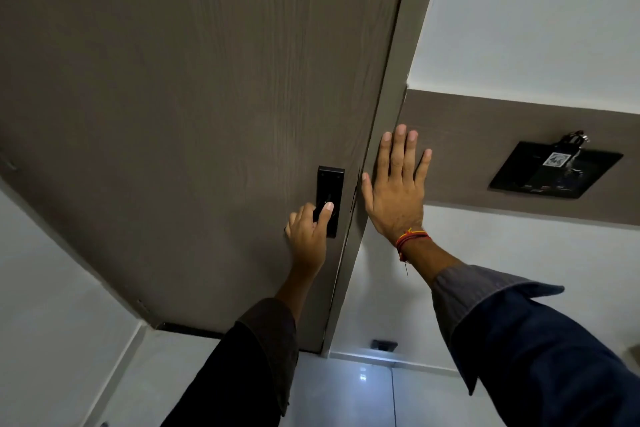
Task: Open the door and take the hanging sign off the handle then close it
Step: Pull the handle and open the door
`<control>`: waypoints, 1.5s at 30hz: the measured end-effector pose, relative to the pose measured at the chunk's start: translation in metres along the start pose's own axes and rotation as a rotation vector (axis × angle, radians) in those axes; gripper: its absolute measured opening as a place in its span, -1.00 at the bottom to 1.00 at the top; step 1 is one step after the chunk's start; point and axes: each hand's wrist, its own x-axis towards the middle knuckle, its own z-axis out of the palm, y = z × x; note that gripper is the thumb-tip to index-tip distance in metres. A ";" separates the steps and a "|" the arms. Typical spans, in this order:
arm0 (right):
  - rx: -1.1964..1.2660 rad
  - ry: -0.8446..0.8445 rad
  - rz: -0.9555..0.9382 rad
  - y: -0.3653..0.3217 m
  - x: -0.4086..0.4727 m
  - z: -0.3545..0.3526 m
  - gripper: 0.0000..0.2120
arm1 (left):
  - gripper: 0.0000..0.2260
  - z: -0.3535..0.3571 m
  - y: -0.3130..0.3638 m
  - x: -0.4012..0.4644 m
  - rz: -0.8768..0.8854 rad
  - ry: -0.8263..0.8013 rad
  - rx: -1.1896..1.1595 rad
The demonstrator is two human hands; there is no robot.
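Gripping the dark handle (320, 210) with the left hand (308, 236), fingers wrapped around it and thumb resting on the black lock plate (330, 184). Sitting shut in its frame, by the look of it, the grey-brown door (190, 97) spreading up and to the left of that grip. Showing no hanging sign anywhere on this side; probably hanging on the far-side handle, out of view until the door opens.

Pressing flat just right of the left grip, the right hand (394, 191), fingers spread wide and clamped on nothing, thumb lying right at the seam between door edge and door frame (384, 107). Circling the wrist, a red thread band (410, 239). Sitting well to the right of that open hand, a black wall panel (556, 170) with a card and keys in it.

Risking a pinched thumb if the door swings or rebounds while the thumb is lying at the seam. Risking a stall if the handle is not turning fully before pulling, or if the right palm is bracing against the opening direction. Risking the unseen sign slipping off and dropping to the floor (363, 392) with a hard, jerky pull.
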 end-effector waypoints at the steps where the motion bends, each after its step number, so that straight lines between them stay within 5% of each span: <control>1: 0.014 -0.007 0.003 -0.001 0.000 -0.002 -0.24 | -0.52 -0.002 0.001 -0.005 0.002 0.010 0.017; 5: 0.044 -0.041 -0.010 0.000 -0.002 -0.014 -0.28 | -0.49 -0.019 0.007 -0.020 0.031 0.023 0.142; 13: 0.165 -0.104 -0.088 0.013 -0.003 -0.038 -0.25 | -0.46 -0.059 0.040 -0.036 0.252 -0.017 0.814; 20: 0.296 -0.176 -0.189 0.031 -0.007 -0.052 -0.21 | -0.54 -0.059 0.090 -0.081 0.069 -0.094 1.033; 26: 0.391 -0.231 -0.264 0.041 -0.015 -0.062 -0.22 | -0.58 -0.052 0.107 -0.116 -0.137 0.016 0.990; 45: 0.512 -0.294 -0.576 0.024 -0.053 -0.092 -0.23 | -0.57 -0.074 0.113 -0.207 -0.237 0.218 1.027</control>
